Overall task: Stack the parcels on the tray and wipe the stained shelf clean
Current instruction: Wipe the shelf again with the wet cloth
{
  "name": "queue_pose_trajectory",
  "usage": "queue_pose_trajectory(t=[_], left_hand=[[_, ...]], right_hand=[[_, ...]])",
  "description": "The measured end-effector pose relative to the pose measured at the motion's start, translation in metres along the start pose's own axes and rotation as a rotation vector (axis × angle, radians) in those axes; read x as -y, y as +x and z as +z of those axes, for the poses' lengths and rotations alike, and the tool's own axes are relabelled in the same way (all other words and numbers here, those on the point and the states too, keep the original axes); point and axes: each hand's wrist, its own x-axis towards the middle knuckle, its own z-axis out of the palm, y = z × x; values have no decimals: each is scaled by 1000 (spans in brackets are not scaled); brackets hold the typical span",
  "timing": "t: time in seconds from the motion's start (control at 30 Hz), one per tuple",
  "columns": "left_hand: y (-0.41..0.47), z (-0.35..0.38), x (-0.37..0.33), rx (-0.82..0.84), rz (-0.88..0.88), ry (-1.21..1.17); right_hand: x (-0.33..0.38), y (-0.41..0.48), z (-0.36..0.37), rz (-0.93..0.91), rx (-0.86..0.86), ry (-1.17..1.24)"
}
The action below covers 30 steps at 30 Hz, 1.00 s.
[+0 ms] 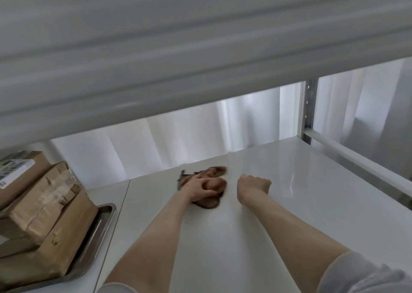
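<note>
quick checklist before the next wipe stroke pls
1. Cloth gripped: ok, the left hand curls over it on the shelf.
2. Right hand off the cloth: ok, a fist beside it, holding nothing.
3. Parcels stacked on the tray: ok.
4. Tray apart from the cloth: ok, it sits well to the left.
5. Stain gone: cannot tell; none shows on the bare shelf, but under the cloth is hidden.

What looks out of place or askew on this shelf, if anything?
The parcels on the tray are stacked unevenly, each turned at a different angle, and the middle one has wrinkled tape. Otherwise nothing stands out: the left hand grips a brown cloth on the white shelf, where no stain shows.
</note>
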Motion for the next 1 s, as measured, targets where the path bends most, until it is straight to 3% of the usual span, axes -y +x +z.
queue_pose_trajectory(t=[0.17, 0.33, 0.43, 0.57, 0.73, 0.83, 0.9, 1.0], left_hand=[[-17, -24, 85, -112, -419, 105], [28, -24, 108, -90, -569, 54], [110, -4, 109, -40, -432, 70], [90, 3, -15, 7, -180, 74], [79, 28, -116, 119, 131, 58], [56, 39, -143, 189, 283, 37], [32, 43, -143, 201, 329, -76], [-2, 39, -122, 217, 238, -185]], right_hand=[[11, 10, 6, 42, 15, 24], [6, 20, 10, 73, 50, 34], [-4, 20, 11, -34, 15, 6], [-28, 19, 4, -76, -26, 165], [-67, 24, 3, 67, -128, 701], [-77, 20, -3, 180, -247, 774], [-73, 14, -8, 200, -252, 722], [-53, 3, -10, 160, -215, 646]])
